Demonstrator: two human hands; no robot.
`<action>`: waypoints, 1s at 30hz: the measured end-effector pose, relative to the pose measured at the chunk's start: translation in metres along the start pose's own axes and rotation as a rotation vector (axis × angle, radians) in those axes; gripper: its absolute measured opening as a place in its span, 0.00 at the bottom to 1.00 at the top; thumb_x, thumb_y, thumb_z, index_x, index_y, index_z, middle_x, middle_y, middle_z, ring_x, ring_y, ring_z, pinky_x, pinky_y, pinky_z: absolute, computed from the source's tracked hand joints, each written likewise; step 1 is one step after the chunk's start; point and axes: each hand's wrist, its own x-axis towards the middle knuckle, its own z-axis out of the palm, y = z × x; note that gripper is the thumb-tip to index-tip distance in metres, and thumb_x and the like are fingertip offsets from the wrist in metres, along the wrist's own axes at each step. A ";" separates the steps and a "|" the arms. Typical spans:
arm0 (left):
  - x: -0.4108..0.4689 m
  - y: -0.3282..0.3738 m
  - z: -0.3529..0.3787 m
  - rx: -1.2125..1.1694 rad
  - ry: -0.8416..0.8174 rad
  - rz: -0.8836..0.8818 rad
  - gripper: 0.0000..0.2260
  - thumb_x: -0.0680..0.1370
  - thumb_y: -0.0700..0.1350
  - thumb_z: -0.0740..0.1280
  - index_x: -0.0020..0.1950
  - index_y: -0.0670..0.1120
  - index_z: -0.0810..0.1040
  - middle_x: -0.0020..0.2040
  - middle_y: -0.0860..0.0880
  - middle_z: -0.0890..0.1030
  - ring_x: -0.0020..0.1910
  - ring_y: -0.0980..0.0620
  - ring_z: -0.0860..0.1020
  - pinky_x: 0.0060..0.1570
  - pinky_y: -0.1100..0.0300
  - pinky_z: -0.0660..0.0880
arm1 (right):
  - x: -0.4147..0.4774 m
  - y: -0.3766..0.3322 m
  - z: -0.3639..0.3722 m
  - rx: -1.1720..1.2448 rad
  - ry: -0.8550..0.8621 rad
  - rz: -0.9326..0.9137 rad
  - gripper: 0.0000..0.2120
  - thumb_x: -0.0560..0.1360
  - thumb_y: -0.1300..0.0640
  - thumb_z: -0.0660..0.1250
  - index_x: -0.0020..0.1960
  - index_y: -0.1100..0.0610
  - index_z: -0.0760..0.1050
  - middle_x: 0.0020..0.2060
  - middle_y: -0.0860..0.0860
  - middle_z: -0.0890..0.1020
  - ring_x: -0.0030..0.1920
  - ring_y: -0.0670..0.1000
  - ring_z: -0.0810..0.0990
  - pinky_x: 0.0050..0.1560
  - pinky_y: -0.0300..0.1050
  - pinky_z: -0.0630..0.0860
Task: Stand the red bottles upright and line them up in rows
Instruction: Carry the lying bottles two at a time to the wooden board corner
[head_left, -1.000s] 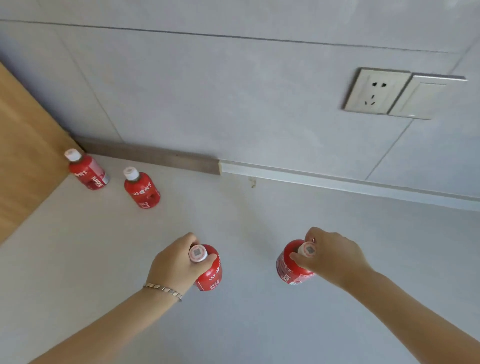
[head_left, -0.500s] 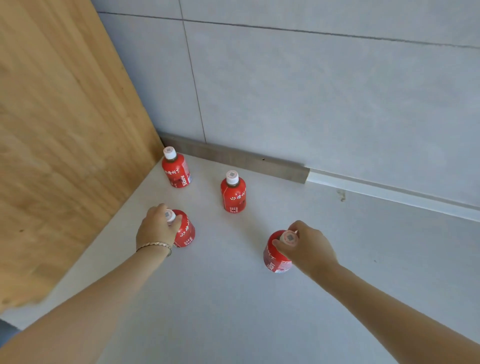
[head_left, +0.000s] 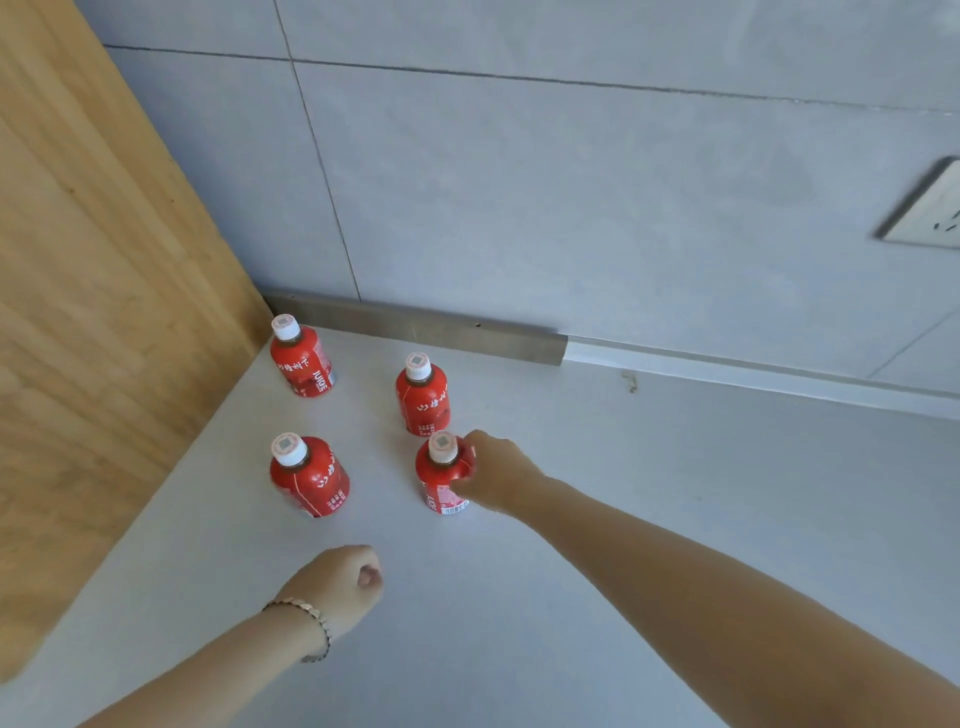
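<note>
Red and upright on the table (head_left: 545, 649), the front-right bottle (head_left: 441, 488) stands gripped in our right hand (head_left: 493, 475), just in front of the back-right bottle (head_left: 422, 400) — our left hand (head_left: 335, 584), clenched on nothing, sits nearer us, apart.

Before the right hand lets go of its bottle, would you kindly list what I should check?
1. Far-left red plastic bottle and far-right red plastic bottle upright: ok.
2. Near-left red plastic bottle upright, clear of the left hand: ok.
3. Near-right red plastic bottle upright on the white counter, right hand gripping it: ok.
4. Gap between the two right-side bottles: cannot tell, they overlap in view.
5. Columns straight: cannot tell, wide-angle distortion.
</note>
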 end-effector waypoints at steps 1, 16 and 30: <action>0.004 0.010 0.007 0.010 -0.033 0.025 0.13 0.75 0.42 0.61 0.31 0.55 0.68 0.37 0.54 0.76 0.46 0.48 0.79 0.50 0.57 0.76 | -0.008 0.013 -0.005 -0.027 -0.024 0.004 0.19 0.74 0.55 0.64 0.64 0.59 0.70 0.58 0.56 0.78 0.60 0.56 0.77 0.56 0.48 0.74; -0.016 0.372 0.166 0.354 -0.228 0.591 0.15 0.77 0.45 0.58 0.31 0.56 0.63 0.43 0.54 0.73 0.44 0.52 0.73 0.48 0.61 0.70 | -0.318 0.383 -0.123 0.120 0.179 0.709 0.09 0.78 0.55 0.59 0.54 0.54 0.75 0.61 0.55 0.78 0.63 0.54 0.76 0.59 0.42 0.71; -0.171 0.664 0.433 0.377 -0.465 0.792 0.08 0.76 0.43 0.60 0.39 0.45 0.75 0.36 0.48 0.77 0.36 0.48 0.74 0.36 0.61 0.68 | -0.621 0.682 -0.146 0.177 0.424 1.184 0.16 0.77 0.56 0.58 0.61 0.58 0.76 0.57 0.55 0.80 0.58 0.57 0.79 0.56 0.46 0.76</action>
